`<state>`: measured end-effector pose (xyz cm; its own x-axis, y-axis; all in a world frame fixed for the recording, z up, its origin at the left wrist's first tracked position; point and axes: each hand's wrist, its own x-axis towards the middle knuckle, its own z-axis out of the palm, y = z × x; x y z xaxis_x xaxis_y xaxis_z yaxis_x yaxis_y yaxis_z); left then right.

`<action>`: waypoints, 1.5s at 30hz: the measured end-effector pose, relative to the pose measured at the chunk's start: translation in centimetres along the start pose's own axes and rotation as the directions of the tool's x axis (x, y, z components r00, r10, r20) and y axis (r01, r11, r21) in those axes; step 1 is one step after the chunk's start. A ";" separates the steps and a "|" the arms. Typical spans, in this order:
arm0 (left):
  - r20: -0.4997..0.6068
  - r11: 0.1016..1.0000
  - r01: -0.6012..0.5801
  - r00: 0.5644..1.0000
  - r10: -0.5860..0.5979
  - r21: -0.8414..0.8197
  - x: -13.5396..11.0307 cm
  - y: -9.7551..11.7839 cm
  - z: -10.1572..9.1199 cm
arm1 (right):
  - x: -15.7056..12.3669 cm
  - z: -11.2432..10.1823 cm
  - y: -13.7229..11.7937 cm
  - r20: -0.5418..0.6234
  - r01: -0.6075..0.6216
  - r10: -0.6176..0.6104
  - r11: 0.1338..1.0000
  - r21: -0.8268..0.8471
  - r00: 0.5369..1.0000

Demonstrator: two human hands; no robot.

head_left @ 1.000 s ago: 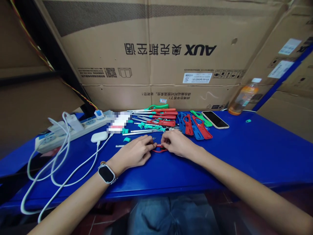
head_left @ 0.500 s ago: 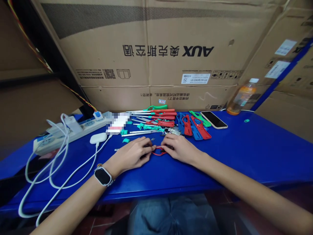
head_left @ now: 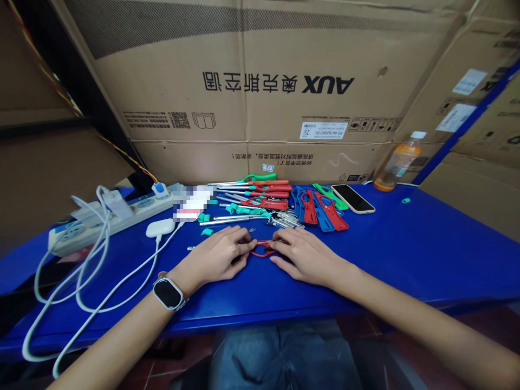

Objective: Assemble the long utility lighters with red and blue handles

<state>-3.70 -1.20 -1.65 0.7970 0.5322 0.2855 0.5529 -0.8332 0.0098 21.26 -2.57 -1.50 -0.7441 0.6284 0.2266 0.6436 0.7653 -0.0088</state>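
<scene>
Between my hands lies a red long-neck lighter casing, its trigger loop showing and dark parts near its right end. My left hand, with a watch on the wrist, pinches the left end. The fingers of my right hand bend over the right end and hide it; the thumb sits lower, apart from the fingertips. Just beyond are small metal pins, clear lighter tanks, metal tubes and teal caps. Red casing halves and blue casing halves lie behind my right hand.
Several assembled lighters lie at the back against a cardboard box. A phone and a drink bottle stand to the right. A power strip and looping white cables occupy the left of the blue table.
My right hand has shifted slightly, its thumb moving down and away from the fingers. My left hand keeps its pinch on the casing. The whole view has moved a little.
</scene>
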 end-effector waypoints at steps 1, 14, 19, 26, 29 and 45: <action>0.002 1.000 0.003 1.000 -0.003 0.005 0.0 0.1 -0.1 | -0.1 0.0 -0.1 -0.005 -0.002 0.002 1.000 -0.008 1.000; 0.075 0.997 -0.001 0.997 -0.005 0.076 2.2 1.5 0.2 | -0.8 0.2 0.9 -0.041 0.017 -0.010 0.987 0.161 0.999; 0.047 0.993 0.008 0.999 -0.014 0.114 1.8 2.0 0.6 | -0.7 0.8 1.7 -0.130 -0.053 0.108 0.926 0.374 0.986; 0.013 0.996 0.035 0.999 -0.036 0.084 1.7 2.1 0.9 | -0.2 1.0 1.8 -0.134 -0.110 0.183 0.897 0.428 0.974; 0.010 0.997 0.050 0.999 -0.051 0.063 1.7 2.0 1.0 | -0.5 0.6 1.6 -0.147 -0.060 0.125 0.922 0.383 0.981; -0.032 0.998 0.065 0.997 -0.064 0.020 1.4 1.8 0.8 | -0.3 0.4 2.0 -0.175 -0.028 0.085 0.952 0.304 0.981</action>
<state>-1.39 -1.83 -2.03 0.7518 0.5796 0.3146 0.6083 -0.7937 0.0086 22.74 -1.17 -1.98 -0.6441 0.6569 0.3920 0.5794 0.7535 -0.3108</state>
